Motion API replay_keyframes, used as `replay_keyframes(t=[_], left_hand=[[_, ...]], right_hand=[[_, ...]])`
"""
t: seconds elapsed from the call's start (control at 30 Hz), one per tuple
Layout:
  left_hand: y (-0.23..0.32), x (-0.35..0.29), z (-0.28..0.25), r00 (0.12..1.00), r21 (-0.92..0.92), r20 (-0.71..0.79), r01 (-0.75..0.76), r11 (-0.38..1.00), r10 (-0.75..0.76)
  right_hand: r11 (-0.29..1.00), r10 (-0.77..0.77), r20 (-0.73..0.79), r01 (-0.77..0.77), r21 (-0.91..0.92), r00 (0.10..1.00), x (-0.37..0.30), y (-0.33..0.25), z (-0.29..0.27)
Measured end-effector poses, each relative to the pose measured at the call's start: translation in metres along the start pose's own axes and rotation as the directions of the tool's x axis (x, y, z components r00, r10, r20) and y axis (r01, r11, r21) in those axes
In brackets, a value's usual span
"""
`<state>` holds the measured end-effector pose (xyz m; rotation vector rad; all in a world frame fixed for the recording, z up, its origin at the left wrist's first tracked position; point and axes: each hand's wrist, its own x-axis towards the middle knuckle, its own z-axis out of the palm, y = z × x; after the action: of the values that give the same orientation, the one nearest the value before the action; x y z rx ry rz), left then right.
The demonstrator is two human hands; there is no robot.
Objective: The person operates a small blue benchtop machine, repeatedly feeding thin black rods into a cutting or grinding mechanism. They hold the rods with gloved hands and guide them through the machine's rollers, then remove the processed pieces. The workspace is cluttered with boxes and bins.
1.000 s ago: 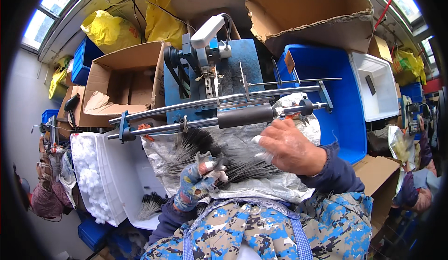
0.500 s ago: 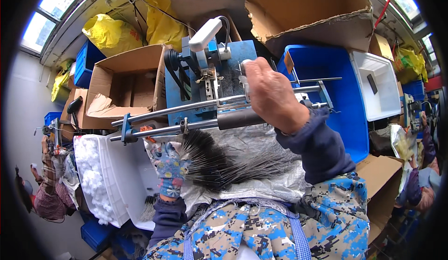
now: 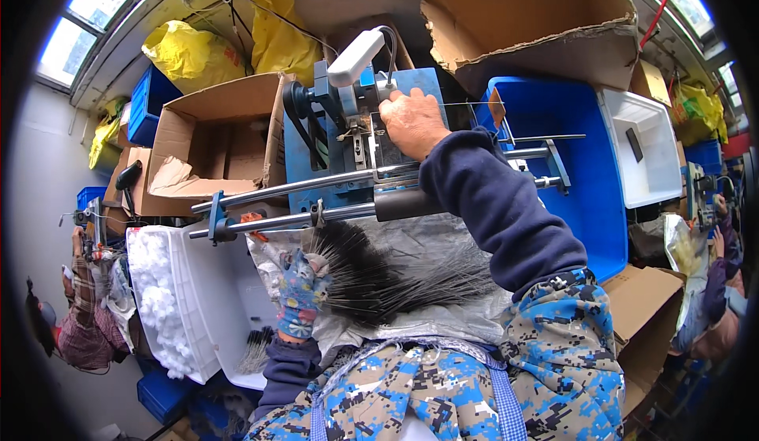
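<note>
My right hand (image 3: 413, 124) is bare and closed, its fingertips at the top of a blue bench machine (image 3: 427, 85), beside the white block there. Whatever it grips is hidden under the fingers. A thin wire (image 3: 474, 103) sticks out to the right from behind this hand. Wearing a flowered glove, my left hand (image 3: 303, 287) is held with curled fingers at the left end of a fanned bundle of thin wires with dark bristles (image 3: 352, 271). Wire tips reach the glove, but what the fingers hold cannot be made out. The bundle lies on a silvery sheet (image 3: 443, 318) over my lap.
Two metal rails (image 3: 288, 188) cross in front of the machine. An open cardboard box (image 3: 170, 136) stands left, a blue bin (image 3: 589, 164) right. A white crate (image 3: 229, 314) sits by my left arm, next to white fluffy pieces (image 3: 158, 299). Other people work at both sides.
My right hand has moved forward and left, from above the rails onto the top of the machine. The thin wire now shows to its right. My left hand has shifted slightly, its fingers more curled.
</note>
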<state>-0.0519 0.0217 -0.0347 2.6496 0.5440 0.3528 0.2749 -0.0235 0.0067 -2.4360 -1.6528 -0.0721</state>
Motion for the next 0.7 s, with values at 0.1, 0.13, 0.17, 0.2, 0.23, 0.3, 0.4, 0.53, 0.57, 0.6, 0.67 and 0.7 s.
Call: replay_keyframes(t=[0.1,0.13,0.17,0.2,0.23,0.3,0.4,0.53,0.57,0.6,0.67,0.7], left_hand=[[-0.003,-0.011,0.014,0.972,-0.090,0.104,0.219,0.972,-0.210],[-0.003,-0.011,0.017,0.984,-0.008,0.041,0.176,0.984,-0.176],[-0.002,-0.009,0.020,0.991,0.077,-0.019,0.136,0.988,-0.135],[-0.001,-0.007,0.022,0.993,0.164,-0.075,0.100,0.981,-0.089],[0.010,0.000,0.009,0.958,0.081,0.127,0.249,0.965,-0.258],[0.001,-0.003,0.014,0.973,0.059,0.105,0.201,0.978,-0.206],[-0.003,-0.004,0.014,0.992,0.111,0.045,0.109,0.988,-0.115],[0.007,0.003,0.009,0.995,0.104,0.002,0.102,0.989,-0.103],[0.007,0.003,0.009,0.993,0.120,0.003,0.115,0.986,-0.116],[0.006,0.003,0.011,0.992,0.135,0.005,0.127,0.983,-0.129],[0.003,0.000,0.010,0.990,0.147,0.021,0.138,0.980,-0.142],[-0.001,-0.003,0.007,0.990,0.141,0.040,0.132,0.981,-0.138]], right_hand=[[1.000,-0.003,0.033,0.003,0.001,0.999,0.003,0.000,0.003],[1.000,0.003,0.050,-0.003,0.005,0.999,0.004,0.001,0.004],[1.000,-0.014,0.026,0.014,0.012,1.000,0.004,0.000,0.005],[0.999,-0.031,0.003,0.031,0.019,1.000,0.004,0.000,0.005],[0.999,-0.046,-0.020,0.046,0.026,0.999,0.004,0.001,0.006],[0.995,-0.044,-0.058,0.049,0.088,0.997,0.005,0.005,0.014],[0.992,0.018,0.017,-0.020,0.123,1.000,0.007,0.006,0.012],[0.996,0.066,0.069,-0.070,0.061,0.995,0.006,0.006,0.006],[0.997,0.077,-0.036,-0.076,0.032,0.996,0.002,0.008,0.008],[0.996,0.086,-0.140,-0.086,0.003,0.986,-0.006,0.010,0.013],[0.997,0.063,-0.108,-0.068,-0.044,0.992,-0.023,0.012,0.000],[0.998,0.036,-0.127,-0.041,-0.039,0.991,-0.033,0.012,-0.003]])
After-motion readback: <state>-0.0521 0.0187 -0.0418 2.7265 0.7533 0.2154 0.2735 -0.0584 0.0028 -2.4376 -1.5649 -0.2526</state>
